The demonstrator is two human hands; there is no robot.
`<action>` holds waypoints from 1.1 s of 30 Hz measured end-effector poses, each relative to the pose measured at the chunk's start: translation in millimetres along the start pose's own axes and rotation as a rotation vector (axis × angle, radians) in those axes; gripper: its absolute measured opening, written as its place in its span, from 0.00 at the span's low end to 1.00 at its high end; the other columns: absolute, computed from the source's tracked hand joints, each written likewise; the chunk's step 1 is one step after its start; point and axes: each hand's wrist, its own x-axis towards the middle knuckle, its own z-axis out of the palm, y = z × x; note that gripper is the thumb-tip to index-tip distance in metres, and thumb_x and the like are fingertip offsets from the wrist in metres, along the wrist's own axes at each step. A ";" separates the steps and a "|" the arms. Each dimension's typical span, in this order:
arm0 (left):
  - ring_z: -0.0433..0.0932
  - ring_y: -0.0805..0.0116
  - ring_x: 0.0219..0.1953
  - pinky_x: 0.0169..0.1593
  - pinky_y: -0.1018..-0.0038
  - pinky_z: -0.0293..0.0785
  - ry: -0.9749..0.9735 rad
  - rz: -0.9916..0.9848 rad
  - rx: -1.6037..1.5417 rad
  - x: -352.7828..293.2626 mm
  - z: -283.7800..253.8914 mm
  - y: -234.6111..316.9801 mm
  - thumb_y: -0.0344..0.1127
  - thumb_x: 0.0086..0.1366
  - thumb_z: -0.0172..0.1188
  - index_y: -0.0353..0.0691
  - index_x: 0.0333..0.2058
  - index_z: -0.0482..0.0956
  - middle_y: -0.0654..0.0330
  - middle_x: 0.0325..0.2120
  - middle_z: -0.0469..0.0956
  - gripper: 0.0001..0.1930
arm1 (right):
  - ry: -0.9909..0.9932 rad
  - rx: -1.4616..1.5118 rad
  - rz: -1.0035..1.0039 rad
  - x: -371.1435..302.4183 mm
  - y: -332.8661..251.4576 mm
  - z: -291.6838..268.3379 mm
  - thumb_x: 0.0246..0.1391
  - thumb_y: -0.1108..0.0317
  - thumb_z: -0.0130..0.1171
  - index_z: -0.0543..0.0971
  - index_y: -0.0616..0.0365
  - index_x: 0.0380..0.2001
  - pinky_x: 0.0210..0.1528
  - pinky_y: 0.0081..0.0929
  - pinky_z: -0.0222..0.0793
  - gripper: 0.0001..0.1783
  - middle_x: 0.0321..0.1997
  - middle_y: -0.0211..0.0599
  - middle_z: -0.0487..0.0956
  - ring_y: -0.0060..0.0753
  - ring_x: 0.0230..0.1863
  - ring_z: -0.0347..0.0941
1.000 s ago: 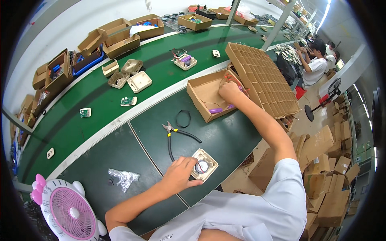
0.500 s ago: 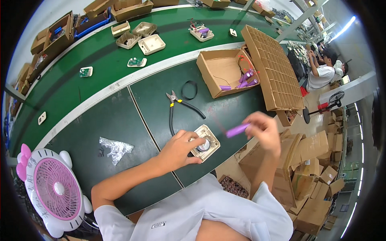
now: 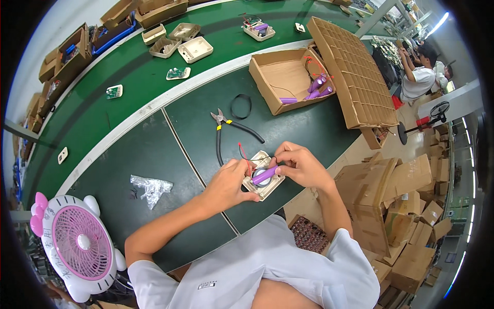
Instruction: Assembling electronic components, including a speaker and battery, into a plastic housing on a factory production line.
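Both hands work over one small cream housing (image 3: 263,196), near the front edge of the dark green bench (image 3: 200,129). Left hand (image 3: 226,183) steadies it from the left: thumb at the near corner, other fingers curled along the far left side, the housing gripped between. Right hand (image 3: 298,166) comes in from the right, thumb and forefinger bunched together, pinching at the right end of a purple cylinder (image 3: 264,177). Cylinder lies slantwise over the housing, above a round silver part (image 3: 266,183); whether it touches the part, cannot tell. A red wire (image 3: 245,156) stands up beside the left fingers; a thin black wire (image 3: 259,159) runs across toward the right fingers.

Beyond the hands: cutters (image 3: 220,119) with black and yellow handles, open, one handle reaching down close to the left hand. Just right of their tip, a black loop (image 3: 250,107). Left on the bench, a crumpled piece of clear wrap (image 3: 153,191).

Far right of the bench: an open cardboard box (image 3: 280,108) holding more purple cylinders (image 3: 317,83), and, beside it, a tilted cardboard tray (image 3: 352,77) divided into cells. Pink and white fan (image 3: 83,241) at lower left.
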 end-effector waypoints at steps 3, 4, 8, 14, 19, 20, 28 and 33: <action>0.76 0.49 0.49 0.52 0.59 0.75 0.006 -0.057 -0.018 -1.0 6.3 5.9 0.42 0.43 0.83 0.34 0.45 0.68 0.49 0.43 0.77 0.37 | -0.041 0.115 -0.044 2.3 7.6 -3.7 0.53 0.76 0.66 0.84 0.65 0.38 0.36 0.29 0.67 0.09 0.37 0.37 0.75 0.31 0.34 0.71; 0.77 0.47 0.51 0.54 0.59 0.76 0.034 -0.102 -0.063 -2.8 8.0 5.0 0.41 0.42 0.84 0.34 0.46 0.67 0.47 0.45 0.77 0.38 | -0.066 0.120 -0.014 0.9 11.6 -3.4 0.53 0.77 0.65 0.84 0.65 0.38 0.36 0.28 0.67 0.08 0.37 0.37 0.75 0.31 0.34 0.70; 0.77 0.45 0.54 0.57 0.59 0.76 0.001 -0.160 -0.151 -2.0 10.6 1.8 0.38 0.43 0.84 0.33 0.48 0.64 0.44 0.49 0.76 0.41 | -0.079 0.163 0.016 1.8 13.6 -4.1 0.53 0.78 0.64 0.84 0.64 0.37 0.36 0.21 0.66 0.08 0.40 0.31 0.73 0.21 0.35 0.69; 0.76 0.46 0.55 0.57 0.58 0.74 -0.026 -0.236 -0.177 1.5 5.5 15.4 0.35 0.43 0.84 0.33 0.49 0.62 0.47 0.51 0.76 0.42 | 0.042 0.050 -0.062 -5.5 4.4 10.0 0.54 0.77 0.64 0.82 0.64 0.37 0.39 0.33 0.69 0.07 0.37 0.41 0.76 0.41 0.36 0.73; 0.78 0.45 0.55 0.59 0.58 0.74 -0.045 -0.275 -0.098 3.5 -0.4 16.9 0.36 0.43 0.85 0.37 0.49 0.56 0.45 0.55 0.77 0.45 | 0.004 -0.062 0.016 6.0 6.0 20.5 0.50 0.71 0.71 0.76 0.62 0.43 0.42 0.34 0.70 0.18 0.40 0.41 0.74 0.39 0.38 0.72; 0.78 0.45 0.56 0.59 0.58 0.74 -0.044 -0.268 -0.092 5.2 -1.1 17.9 0.35 0.43 0.84 0.37 0.49 0.56 0.45 0.55 0.77 0.44 | 0.027 -0.069 0.007 10.4 12.5 20.7 0.47 0.70 0.73 0.74 0.61 0.45 0.41 0.31 0.69 0.23 0.39 0.39 0.74 0.34 0.37 0.71; 0.75 0.45 0.60 0.65 0.60 0.68 -0.049 -0.226 -0.077 -0.9 14.6 15.5 0.35 0.43 0.84 0.33 0.56 0.50 0.42 0.59 0.73 0.52 | -0.261 -0.099 0.013 56.3 30.2 -4.0 0.46 0.58 0.77 0.69 0.60 0.50 0.40 0.34 0.72 0.34 0.40 0.45 0.78 0.40 0.39 0.76; 0.65 0.45 0.59 0.63 0.54 0.60 0.073 -0.328 0.189 3.9 37.9 56.6 0.45 0.34 0.86 0.32 0.63 0.57 0.43 0.56 0.68 0.60 | -0.454 -0.121 0.087 84.2 17.3 -29.1 0.53 0.61 0.71 0.74 0.63 0.45 0.41 0.31 0.73 0.23 0.31 0.37 0.80 0.34 0.36 0.78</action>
